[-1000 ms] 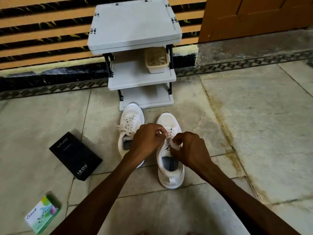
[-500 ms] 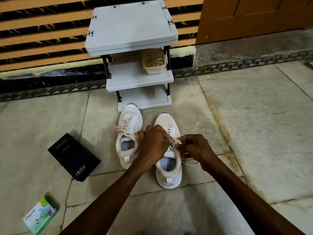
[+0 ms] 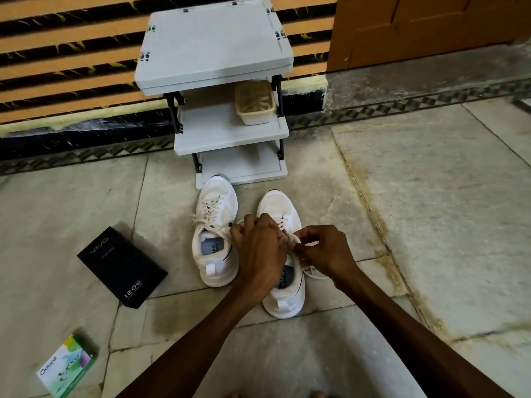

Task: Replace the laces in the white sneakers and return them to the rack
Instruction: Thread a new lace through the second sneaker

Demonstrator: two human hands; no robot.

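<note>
Dim, flat, diffuse light, greenish cast. Deep shadow inside the rack [image 3: 214, 50]. Wall stripes [image 3: 71, 81] left of rack bow: wide-angle distortion. Centre sharp.

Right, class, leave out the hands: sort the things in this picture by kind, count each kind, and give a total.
White sneakers: 2, the far sneaker and the near sneaker
Boxes on the floor: 2, the black box and the green-and-white box
Rack: 1
Tub on the rack's middle shelf: 1
Total: 6
</note>
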